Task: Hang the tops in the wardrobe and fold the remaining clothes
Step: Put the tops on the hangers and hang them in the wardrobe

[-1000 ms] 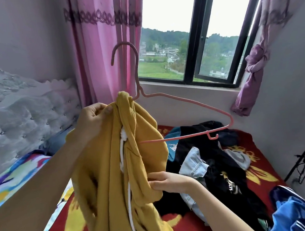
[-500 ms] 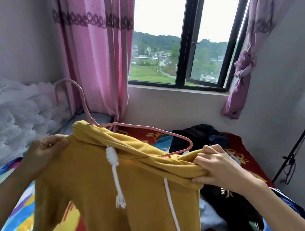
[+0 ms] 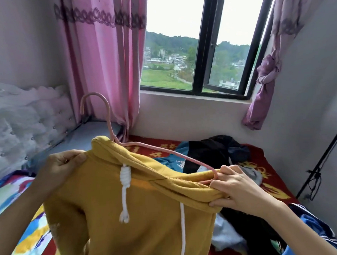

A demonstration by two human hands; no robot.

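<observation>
now, holding up a mustard-yellow hoodie in the air over a red floral bedspread, chest side toward the camera, with a pink hanger threaded into its neck. pinching the hoodie's left shoulder with the left hand, fingers curled tight round a fold of cloth. clamping the other shoulder with the right hand, thumb below and fingers above, closed on the cloth right where the hanger's end curves back. hook of the hanger upright above the collar, one arm bare from collar to right hand, the other hidden inside the cloth. hanging from the neck, a knotted white drawstring at the chest and a second white cord lower down. behind the hoodie, heaped on the bedspread, a black garment, a teal piece just beside it, and blue-and-white fabric at the bottom right. further back, a pink curtain beside a black-framed window, a knotted purple curtain on its other side, a tufted white headboard at far left, a thin black stand against the right wall.
</observation>
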